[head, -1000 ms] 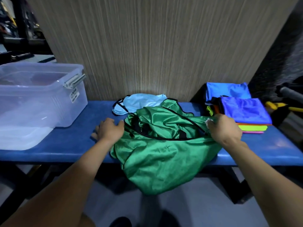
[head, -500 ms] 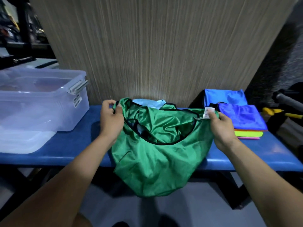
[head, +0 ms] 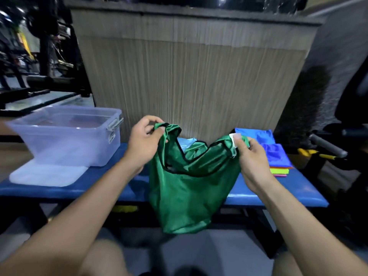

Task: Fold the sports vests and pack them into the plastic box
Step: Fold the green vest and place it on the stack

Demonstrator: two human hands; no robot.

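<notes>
Vest: I am holding the green vest (head: 191,184) up in front of me; it is shiny, edged in black piping, and hanging crumpled, with its lower part drooping past the front edge of the bench (head: 278,198).
Left hand: my left hand (head: 144,142) is pinching one shoulder strap at the top left of the vest, fingers curled round the bunched cloth.
Right hand: my right hand (head: 252,156) is gripping the other strap, thumb and fingers closing on the cloth beside a small white label (head: 233,144) sewn there.
Neckline: the opening between the two straps is sagging in a deep curve between my hands.
Box: the clear plastic box (head: 65,136) is standing open on the left end of the bench, well apart from the vest, with its pale lid (head: 45,174) lying flat under it and sticking out toward me.
Behind the vest: a light blue vest (head: 186,141) is lying on the bench, mostly hidden by the green one.
Right side: a pile of folded vests (head: 276,156) is sitting on the bench just beyond my right hand, blue on top with orange, yellow-green and pink edges showing below.
Backdrop: a tan ribbed panel (head: 191,80) is standing behind the bench.
Blur: everything is looking slightly smeared, so finer cloth detail is not showing.
</notes>
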